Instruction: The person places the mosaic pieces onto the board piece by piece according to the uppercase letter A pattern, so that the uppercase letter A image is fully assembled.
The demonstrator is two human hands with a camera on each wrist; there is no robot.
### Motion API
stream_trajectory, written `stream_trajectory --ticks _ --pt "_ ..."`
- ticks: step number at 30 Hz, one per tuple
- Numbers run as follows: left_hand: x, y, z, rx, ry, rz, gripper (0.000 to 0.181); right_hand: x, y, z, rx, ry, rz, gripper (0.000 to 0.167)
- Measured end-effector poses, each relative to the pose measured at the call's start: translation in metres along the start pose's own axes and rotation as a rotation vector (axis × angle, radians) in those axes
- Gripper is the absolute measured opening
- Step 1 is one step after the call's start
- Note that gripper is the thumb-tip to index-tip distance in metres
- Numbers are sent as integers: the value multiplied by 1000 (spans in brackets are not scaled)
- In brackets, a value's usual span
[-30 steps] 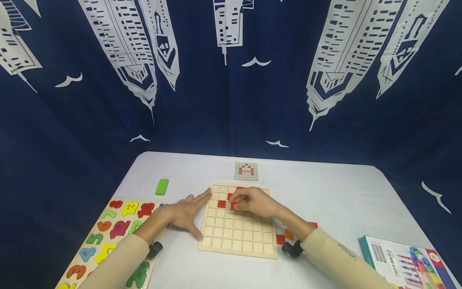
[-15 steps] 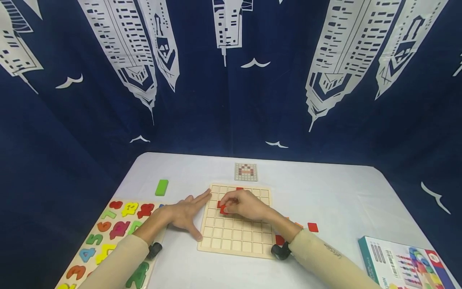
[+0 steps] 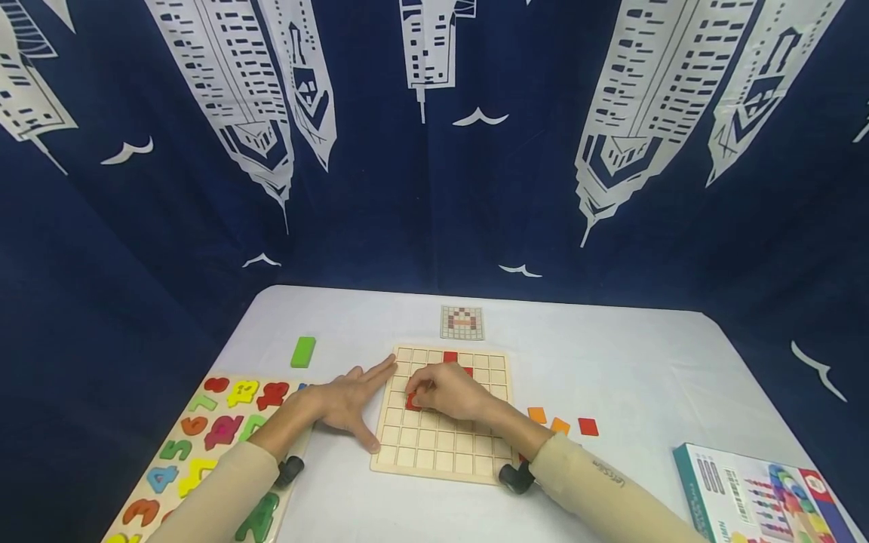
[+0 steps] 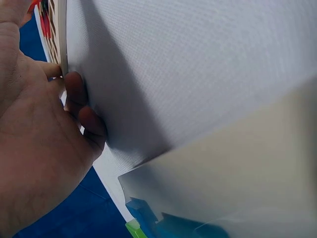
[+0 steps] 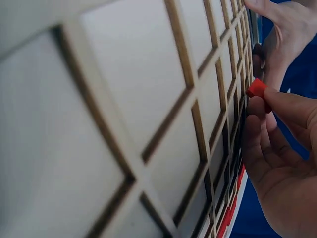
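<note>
A square wooden grid board lies on the white table. My left hand has its fingers spread and rests along the board's left edge; its fingertips touch that rim in the left wrist view. Over the left columns, my right hand pinches a small red square tile between thumb and finger. The tile is tilted against the grid in the right wrist view. Other red tiles sit in upper cells, such as a top-row tile; my right hand partly covers the rest.
Behind the board lies a pattern card. Loose orange tiles and a red tile lie to the right. A number puzzle board and a green block are left; a colourful box stands front right.
My right hand has moved left and slightly nearer with the red tile, bringing it down to a cell in the left columns. My left hand has stayed at the board's edge.
</note>
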State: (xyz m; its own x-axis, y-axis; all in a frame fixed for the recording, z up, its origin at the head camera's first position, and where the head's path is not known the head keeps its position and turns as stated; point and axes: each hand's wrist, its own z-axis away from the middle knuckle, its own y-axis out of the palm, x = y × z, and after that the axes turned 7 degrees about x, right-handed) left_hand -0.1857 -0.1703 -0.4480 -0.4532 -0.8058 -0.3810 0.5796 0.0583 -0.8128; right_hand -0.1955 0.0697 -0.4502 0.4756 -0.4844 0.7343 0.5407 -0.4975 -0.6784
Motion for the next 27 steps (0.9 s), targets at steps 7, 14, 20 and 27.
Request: stream_trajectory --ticks 7,14,20,27 --pt "-1 0 1 -6 -3 -5 134 5 1 -2 -9 0 55 20" --pt "-1 0 1 -5 -1 -1 134 8 2 -4 -2 17 90 16" --pt "-1 -1 0 3 -2 9 134 8 3 -5 23 34 108 15" --pt "-1 0 0 -2 -5 0 134 6 0 -6 -27 39 147 16"
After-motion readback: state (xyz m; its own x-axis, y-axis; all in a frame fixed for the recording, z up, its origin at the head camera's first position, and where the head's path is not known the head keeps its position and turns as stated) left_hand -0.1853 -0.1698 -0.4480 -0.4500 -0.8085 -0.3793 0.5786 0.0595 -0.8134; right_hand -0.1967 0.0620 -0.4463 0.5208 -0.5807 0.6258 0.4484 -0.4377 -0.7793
